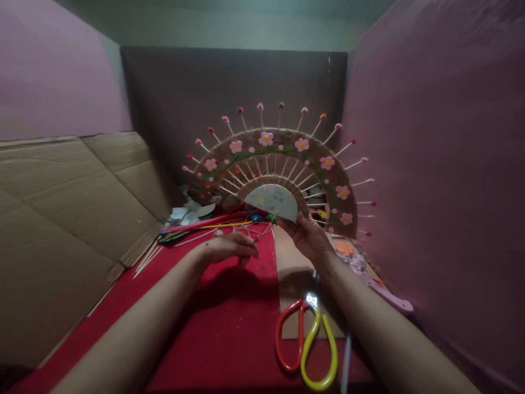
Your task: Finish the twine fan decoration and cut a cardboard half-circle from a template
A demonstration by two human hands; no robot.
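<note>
My right hand (310, 238) grips the lower inner end of a fan-shaped decoration (343, 208), thumb in front and fingers beneath. The decoration stands tilted: a brown half-ring with pink clay-like flowers, a green vine and thin sticks tipped in pink, red and orange. At its centre is a pale half-round piece (274, 200) with a faint pattern. Over the red tabletop, my left hand (232, 247) has its fingers curled together beside thin pale threads (266, 232) with small coloured bits. What those fingertips pinch is too small to make out.
Scissors (311, 345) with one red and one yellow handle lie between my forearms, on a brown board (289, 284). A pink glue gun-like tool (389, 295) lies right. Coloured sticks (197, 227) and paper scraps (191, 210) lie behind. Cardboard (61, 230) stands left; pink walls (443, 164) close in.
</note>
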